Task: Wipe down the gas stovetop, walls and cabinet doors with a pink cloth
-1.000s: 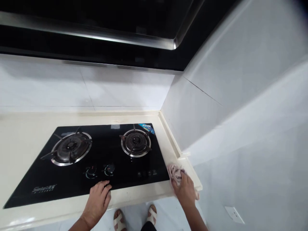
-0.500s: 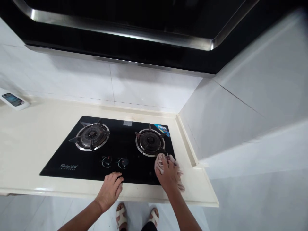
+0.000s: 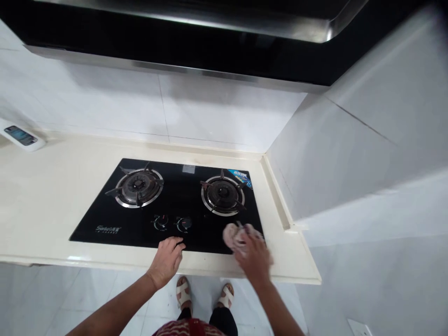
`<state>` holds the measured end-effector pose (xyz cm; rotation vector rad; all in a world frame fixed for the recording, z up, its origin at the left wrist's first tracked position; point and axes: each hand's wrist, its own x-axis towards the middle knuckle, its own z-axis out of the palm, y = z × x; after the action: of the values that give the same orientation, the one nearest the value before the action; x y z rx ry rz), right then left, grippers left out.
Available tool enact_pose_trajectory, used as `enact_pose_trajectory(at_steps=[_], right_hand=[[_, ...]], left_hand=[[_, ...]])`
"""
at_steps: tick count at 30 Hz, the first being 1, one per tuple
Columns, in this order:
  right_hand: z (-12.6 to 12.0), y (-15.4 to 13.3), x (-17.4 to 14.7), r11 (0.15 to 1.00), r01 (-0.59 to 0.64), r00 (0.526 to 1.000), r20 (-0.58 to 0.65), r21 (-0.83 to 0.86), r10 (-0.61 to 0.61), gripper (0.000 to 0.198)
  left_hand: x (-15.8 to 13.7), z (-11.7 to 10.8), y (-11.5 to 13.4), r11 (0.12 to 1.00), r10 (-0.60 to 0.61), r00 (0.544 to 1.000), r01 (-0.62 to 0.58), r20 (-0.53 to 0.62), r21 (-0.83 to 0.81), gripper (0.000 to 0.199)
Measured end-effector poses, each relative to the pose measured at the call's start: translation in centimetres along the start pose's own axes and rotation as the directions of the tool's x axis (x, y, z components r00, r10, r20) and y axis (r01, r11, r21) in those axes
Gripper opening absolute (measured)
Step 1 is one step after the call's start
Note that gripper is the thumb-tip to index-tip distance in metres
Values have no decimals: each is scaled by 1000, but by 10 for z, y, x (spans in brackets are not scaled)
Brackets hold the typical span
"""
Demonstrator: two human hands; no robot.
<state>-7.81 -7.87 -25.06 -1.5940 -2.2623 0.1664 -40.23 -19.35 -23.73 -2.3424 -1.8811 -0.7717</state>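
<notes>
My right hand [image 3: 254, 256] presses on a bunched pinkish cloth [image 3: 231, 235], its fingers closed over it and a little blurred by motion. Under the cloth is the front right corner of a black glass gas stove [image 3: 140, 233], just in front of the right burner [image 3: 223, 192]. My left hand [image 3: 168, 256] rests at the stove's front edge, holding nothing, with its fingers loosely bent and apart. Just beyond those fingers are two control knobs, the left one [image 3: 162, 220] and the right one [image 3: 185, 224].
A black range hood [image 3: 175, 44] hangs low above the back of the counter. The cream counter [image 3: 45, 196] surrounds the stove. A white bottle [image 3: 23, 136] with a dark label is at the far left. A tiled wall [image 3: 350, 163] closes off the right side.
My right hand and the cloth have shifted on the stove's front right corner, and the cloth is bunched tighter. My left hand stays at the front edge. The view has tilted slightly down.
</notes>
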Motion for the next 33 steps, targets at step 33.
enact_pose_trajectory(at_steps=[33], right_hand=[[10,-27,-74,996,83,989,-122,-40,-87,52]], left_hand=[[-7,6,6,999,-46,996,46,74,-5,33]])
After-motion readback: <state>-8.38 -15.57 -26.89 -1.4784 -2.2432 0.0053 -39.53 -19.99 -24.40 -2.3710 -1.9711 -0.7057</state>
